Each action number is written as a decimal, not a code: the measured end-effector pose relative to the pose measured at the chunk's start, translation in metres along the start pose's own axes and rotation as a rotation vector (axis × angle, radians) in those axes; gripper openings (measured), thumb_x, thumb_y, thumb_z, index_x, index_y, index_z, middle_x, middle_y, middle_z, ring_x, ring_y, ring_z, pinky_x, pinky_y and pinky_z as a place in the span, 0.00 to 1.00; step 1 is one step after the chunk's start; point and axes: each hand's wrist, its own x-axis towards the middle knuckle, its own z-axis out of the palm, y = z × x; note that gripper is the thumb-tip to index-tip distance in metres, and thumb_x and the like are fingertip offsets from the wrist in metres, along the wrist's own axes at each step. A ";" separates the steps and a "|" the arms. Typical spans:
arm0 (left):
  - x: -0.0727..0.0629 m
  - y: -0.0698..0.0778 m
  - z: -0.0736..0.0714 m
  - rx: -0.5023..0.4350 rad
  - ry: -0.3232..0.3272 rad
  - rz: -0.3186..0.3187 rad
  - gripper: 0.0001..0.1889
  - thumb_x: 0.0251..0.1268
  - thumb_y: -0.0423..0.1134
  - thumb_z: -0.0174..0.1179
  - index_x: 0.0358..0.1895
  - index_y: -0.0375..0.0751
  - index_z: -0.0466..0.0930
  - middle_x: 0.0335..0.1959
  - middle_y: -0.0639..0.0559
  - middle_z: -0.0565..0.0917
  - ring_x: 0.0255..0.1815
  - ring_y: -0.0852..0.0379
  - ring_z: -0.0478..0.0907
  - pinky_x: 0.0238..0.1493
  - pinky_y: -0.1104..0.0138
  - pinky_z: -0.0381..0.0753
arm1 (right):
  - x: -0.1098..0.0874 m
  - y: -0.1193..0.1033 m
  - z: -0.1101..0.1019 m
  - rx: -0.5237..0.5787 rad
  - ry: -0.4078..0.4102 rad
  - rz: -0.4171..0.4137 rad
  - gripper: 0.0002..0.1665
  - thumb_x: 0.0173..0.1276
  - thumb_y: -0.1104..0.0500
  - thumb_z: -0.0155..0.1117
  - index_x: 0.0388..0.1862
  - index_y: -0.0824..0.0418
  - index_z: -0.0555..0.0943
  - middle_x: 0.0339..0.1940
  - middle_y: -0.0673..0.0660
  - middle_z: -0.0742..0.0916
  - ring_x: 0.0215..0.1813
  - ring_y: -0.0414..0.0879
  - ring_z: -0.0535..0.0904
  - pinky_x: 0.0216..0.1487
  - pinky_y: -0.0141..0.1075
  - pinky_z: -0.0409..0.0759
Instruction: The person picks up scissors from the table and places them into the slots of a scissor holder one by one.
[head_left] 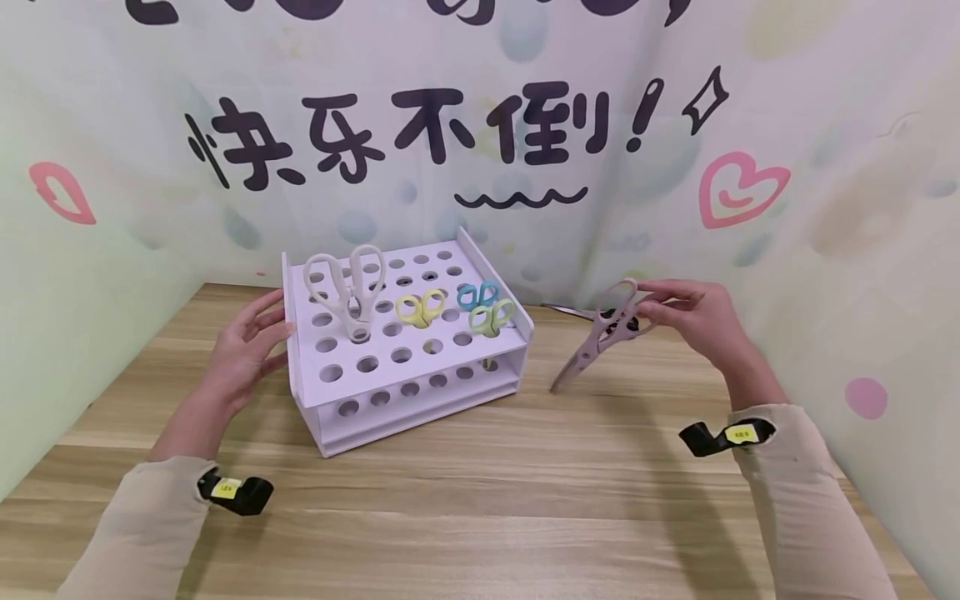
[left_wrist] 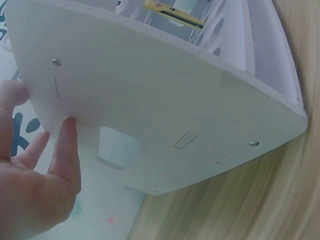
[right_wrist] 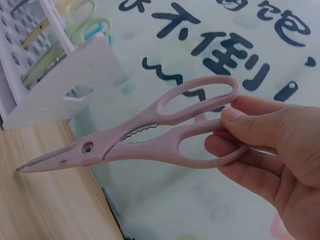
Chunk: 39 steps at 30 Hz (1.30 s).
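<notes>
My right hand holds pink scissors by one handle loop, the blades slanting down toward the table. In the right wrist view the thumb and fingers pinch that loop, and a serrated strip shows between the handles. My left hand rests against the left side of a white rack full of round holes. Straight fingertips touch the flat side panel in the left wrist view. White scissors, yellow scissors, blue scissors and green scissors stand in the rack, handles up.
Behind the pink scissors, a dark-handled pair of scissors lies on the wooden table, partly hidden. A printed cloth with large dark characters hangs along the back, and pale walls close both sides.
</notes>
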 end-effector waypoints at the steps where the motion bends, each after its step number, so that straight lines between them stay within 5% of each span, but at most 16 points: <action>1: 0.000 0.000 0.000 -0.001 0.001 0.000 0.29 0.63 0.32 0.56 0.68 0.48 0.59 0.50 0.54 0.67 0.41 0.66 0.74 0.36 0.73 0.79 | 0.000 -0.003 0.001 -0.002 -0.007 -0.017 0.19 0.59 0.64 0.66 0.49 0.70 0.79 0.30 0.51 0.86 0.31 0.34 0.82 0.33 0.24 0.77; 8: 0.000 0.000 0.001 -0.003 -0.001 0.007 0.30 0.63 0.33 0.57 0.68 0.47 0.59 0.50 0.54 0.67 0.41 0.66 0.75 0.37 0.73 0.79 | 0.000 -0.029 0.006 -0.008 -0.059 -0.101 0.17 0.56 0.68 0.67 0.46 0.70 0.81 0.35 0.48 0.86 0.31 0.39 0.83 0.32 0.25 0.78; 19: -0.002 0.001 0.002 0.014 0.004 0.000 0.31 0.63 0.34 0.57 0.69 0.47 0.58 0.50 0.55 0.67 0.42 0.66 0.74 0.37 0.74 0.79 | 0.001 -0.063 0.027 0.068 -0.138 -0.245 0.17 0.52 0.75 0.66 0.43 0.72 0.82 0.35 0.61 0.86 0.31 0.38 0.83 0.28 0.27 0.79; 27: -0.002 0.001 0.002 0.002 0.002 0.001 0.30 0.63 0.33 0.57 0.68 0.48 0.60 0.50 0.54 0.67 0.42 0.66 0.74 0.37 0.73 0.79 | 0.007 -0.085 0.040 0.056 -0.183 -0.378 0.17 0.51 0.75 0.67 0.42 0.69 0.83 0.30 0.56 0.85 0.21 0.38 0.75 0.16 0.27 0.69; 39: -0.002 0.000 0.001 -0.007 0.003 0.003 0.29 0.63 0.32 0.56 0.68 0.48 0.60 0.50 0.54 0.67 0.42 0.66 0.74 0.36 0.74 0.79 | 0.028 -0.127 0.062 0.079 -0.227 -0.480 0.16 0.52 0.73 0.67 0.43 0.67 0.83 0.26 0.54 0.85 0.23 0.40 0.76 0.21 0.27 0.72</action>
